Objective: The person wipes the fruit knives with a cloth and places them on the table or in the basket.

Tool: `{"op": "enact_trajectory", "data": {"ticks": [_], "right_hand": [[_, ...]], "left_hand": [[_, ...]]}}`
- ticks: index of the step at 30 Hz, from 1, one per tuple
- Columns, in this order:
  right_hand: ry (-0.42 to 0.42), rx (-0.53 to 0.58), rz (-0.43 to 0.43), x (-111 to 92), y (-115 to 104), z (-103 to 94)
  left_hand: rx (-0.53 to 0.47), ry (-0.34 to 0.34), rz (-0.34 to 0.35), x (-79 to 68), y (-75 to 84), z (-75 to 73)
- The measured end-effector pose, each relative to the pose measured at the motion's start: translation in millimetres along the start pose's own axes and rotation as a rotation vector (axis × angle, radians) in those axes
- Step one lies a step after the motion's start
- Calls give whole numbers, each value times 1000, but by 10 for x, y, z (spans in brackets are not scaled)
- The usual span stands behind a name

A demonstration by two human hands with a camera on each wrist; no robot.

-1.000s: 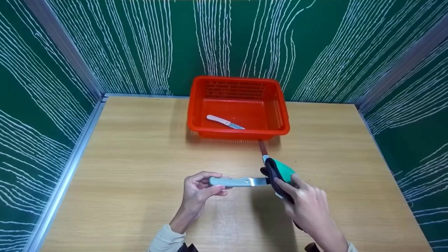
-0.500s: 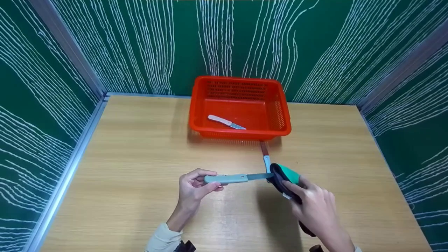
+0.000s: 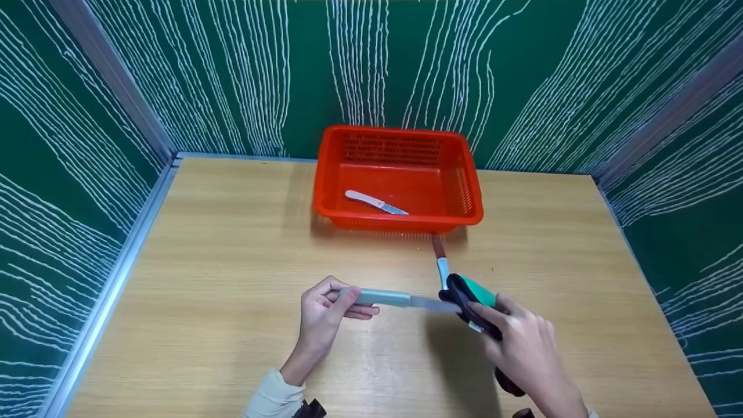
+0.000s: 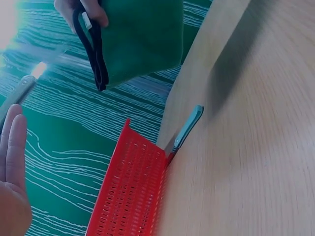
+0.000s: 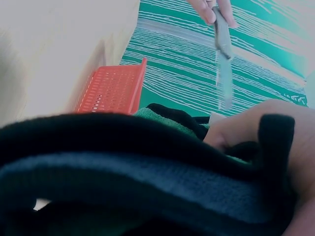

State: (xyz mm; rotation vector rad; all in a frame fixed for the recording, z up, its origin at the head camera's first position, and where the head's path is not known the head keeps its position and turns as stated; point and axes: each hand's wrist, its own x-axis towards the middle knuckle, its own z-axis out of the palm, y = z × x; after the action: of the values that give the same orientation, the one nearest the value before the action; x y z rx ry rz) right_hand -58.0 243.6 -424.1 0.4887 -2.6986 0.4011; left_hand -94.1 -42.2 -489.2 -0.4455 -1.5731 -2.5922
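In the head view my left hand (image 3: pixel 321 313) pinches a knife (image 3: pixel 383 298) by its pale green handle, thumb on top. The blade points right, slightly down and blurred, its tip overlapping the edge of a folded green cloth (image 3: pixel 479 296) with black edging. In the right wrist view a small gap shows between the blade (image 5: pixel 226 83) and the cloth (image 5: pixel 162 118). My right hand (image 3: pixel 522 339) grips this cloth above the table, a white tag showing near the fingers. Beyond the cloth, a second knife (image 3: pixel 443 271) with a light blue handle lies on the table.
A red plastic basket (image 3: pixel 400 220) stands at the back of the wooden table (image 3: pixel 232 261). Inside it lies a knife (image 3: pixel 365 199) with a whitish handle. The second knife's blade reaches toward the basket's front. Green walls with white lines (image 3: pixel 348 64) enclose the table.
The left hand's knife has come away from the cloth's folds, and its blade has swung from slightly up to slightly down. The right hand and cloth have shifted a little right and toward me.
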Motion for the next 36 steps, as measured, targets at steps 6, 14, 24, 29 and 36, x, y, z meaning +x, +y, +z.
{"op": "enact_trajectory", "data": {"ticks": [6, 14, 24, 29, 36], "right_hand": [[-19, -2, 19, -14, -6, -1], [-2, 11, 6, -26, 8, 13], [-33, 25, 31, -15, 23, 17], [-69, 35, 73, -6, 23, -2], [-114, 44, 139, 10, 19, -44]], "left_hand": [[-10, 18, -25, -1, -23, 4], [28, 35, -20, -7, -20, 14], [46, 6, -5, -18, -9, 5], [31, -30, -20, -9, -5, -14], [13, -71, -100, -7, -5, -40]]}}
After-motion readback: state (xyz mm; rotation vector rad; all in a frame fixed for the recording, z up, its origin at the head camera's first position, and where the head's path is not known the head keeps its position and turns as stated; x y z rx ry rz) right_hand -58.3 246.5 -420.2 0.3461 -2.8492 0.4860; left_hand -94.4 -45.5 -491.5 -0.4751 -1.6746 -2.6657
